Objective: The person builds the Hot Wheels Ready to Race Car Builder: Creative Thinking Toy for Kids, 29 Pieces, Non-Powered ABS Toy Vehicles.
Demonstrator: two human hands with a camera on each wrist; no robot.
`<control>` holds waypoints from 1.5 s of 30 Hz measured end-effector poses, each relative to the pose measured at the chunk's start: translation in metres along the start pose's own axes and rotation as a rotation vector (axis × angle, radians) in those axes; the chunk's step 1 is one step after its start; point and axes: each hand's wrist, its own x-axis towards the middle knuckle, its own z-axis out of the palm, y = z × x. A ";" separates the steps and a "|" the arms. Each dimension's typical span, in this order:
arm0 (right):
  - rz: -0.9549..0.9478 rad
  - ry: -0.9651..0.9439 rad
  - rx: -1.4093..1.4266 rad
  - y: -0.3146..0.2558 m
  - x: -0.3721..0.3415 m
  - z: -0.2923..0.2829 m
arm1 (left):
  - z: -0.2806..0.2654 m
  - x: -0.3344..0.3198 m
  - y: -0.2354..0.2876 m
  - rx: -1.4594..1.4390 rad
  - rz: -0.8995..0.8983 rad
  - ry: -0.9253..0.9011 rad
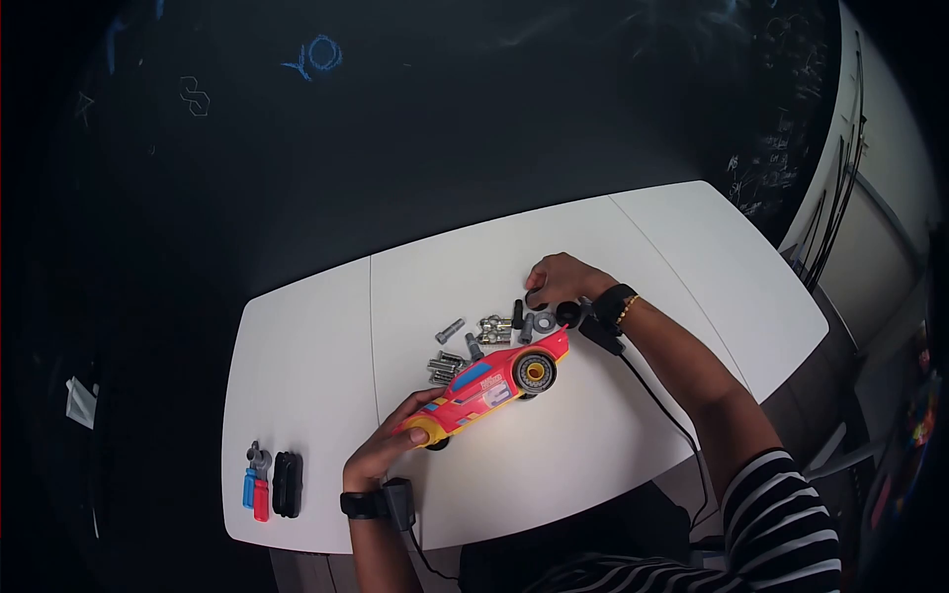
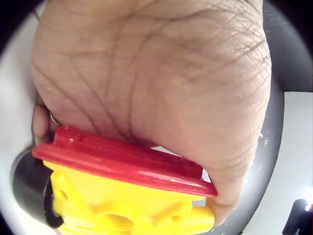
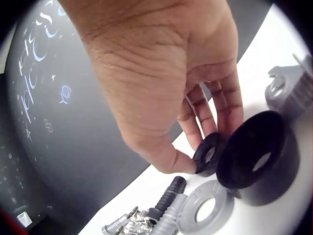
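Note:
My left hand [image 1: 384, 447] grips the front end of a red and yellow toy race car [image 1: 473, 400], with the thumb over its yellow nose. In the left wrist view the car's yellow underside [image 2: 146, 200] and a black wheel [image 2: 33, 188] show below the palm. The car's rear wheel [image 1: 535, 373] has a yellow hub. My right hand [image 1: 570, 280] pinches a small black ring [image 3: 208, 154] between thumb and fingertips. Right beside it stand a larger black tyre [image 3: 259, 156] and a grey ring [image 3: 188, 215].
Several grey toy bolts [image 1: 450, 330], a black bolt [image 1: 517, 314] and shiny metallic pieces [image 1: 492, 330] lie behind the car on the white table [image 1: 306, 395]. Toy tools with blue and red handles [image 1: 261, 500] and a black case [image 1: 287, 484] lie at the left end. A cable [image 1: 660, 407] trails from the right wrist.

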 end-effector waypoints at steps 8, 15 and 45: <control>-0.098 0.134 -0.131 0.012 0.003 0.004 | -0.003 0.002 -0.007 -0.010 -0.006 0.006; -0.348 0.113 0.425 -0.073 -0.114 -0.042 | 0.001 0.000 -0.003 -0.053 -0.011 0.009; -0.550 -0.076 -0.397 -0.033 -0.002 -0.002 | 0.000 0.000 0.002 -0.058 -0.029 -0.017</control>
